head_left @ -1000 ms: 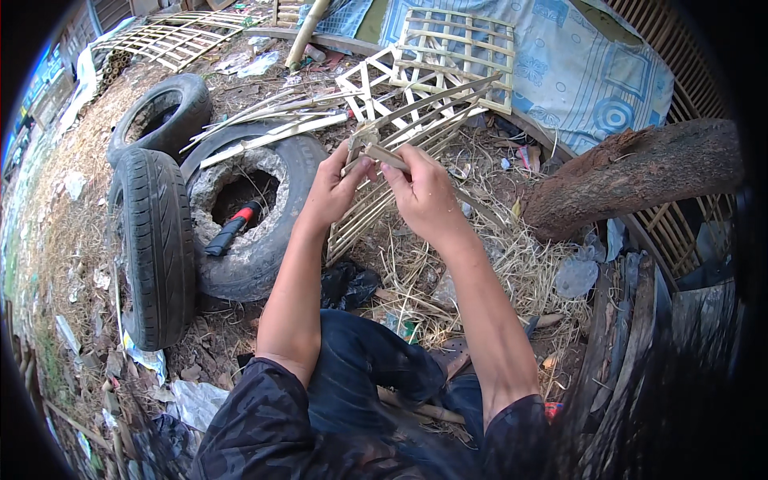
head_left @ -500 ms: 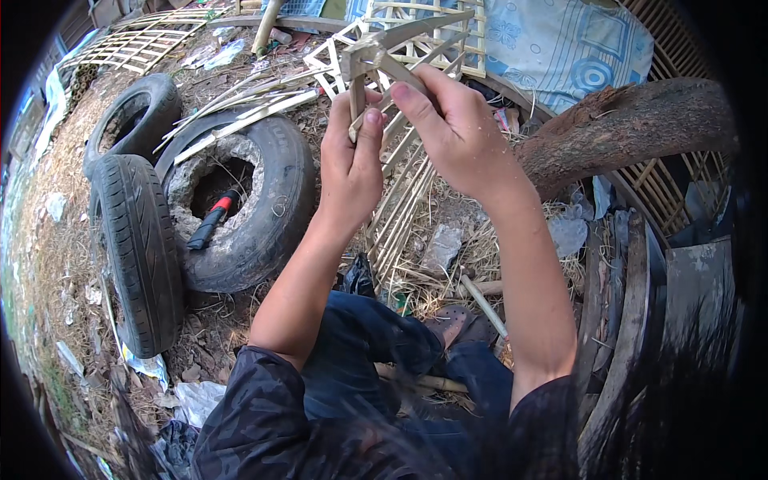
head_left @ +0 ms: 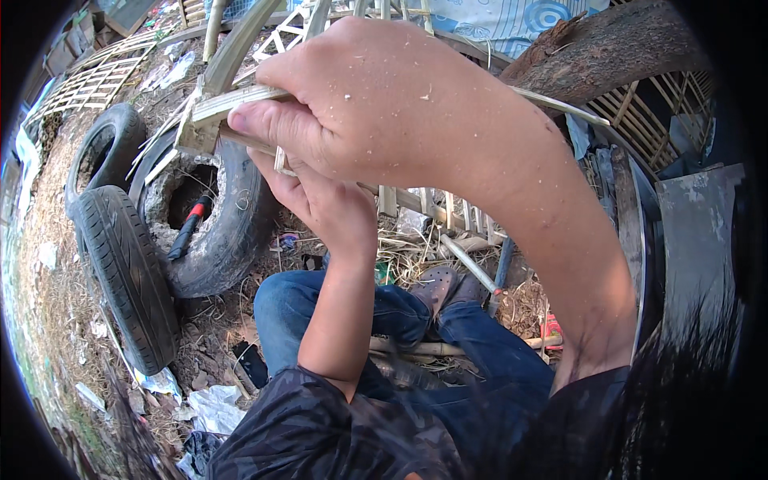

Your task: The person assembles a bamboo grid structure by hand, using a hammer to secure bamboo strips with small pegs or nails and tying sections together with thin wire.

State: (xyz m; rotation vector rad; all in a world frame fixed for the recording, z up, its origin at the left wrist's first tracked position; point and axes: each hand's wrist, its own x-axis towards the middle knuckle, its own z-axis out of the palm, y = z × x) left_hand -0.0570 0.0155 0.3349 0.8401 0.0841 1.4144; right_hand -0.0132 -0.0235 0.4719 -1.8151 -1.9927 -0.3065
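Right hand (head_left: 376, 104) up close, fingers curled tight, pinching bamboo strip (head_left: 232, 100). Left hand (head_left: 320, 204) just under it, fingers hidden, grip cannot tell. Strip sits above big tyre (head_left: 232, 240). Red-and-black tool (head_left: 190, 228) in tyre hole. Second tyre (head_left: 128, 272) leans on its left, third (head_left: 100, 156) behind. Log (head_left: 608, 48) far right of tyre. Bamboo lattice (head_left: 432, 208) crowds space beyond hands. Little free room.

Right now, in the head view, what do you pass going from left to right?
Upright tyre → flat tyre with a red-and-black tool in its hole → left hand → right hand gripping bamboo strips → log → grey board.
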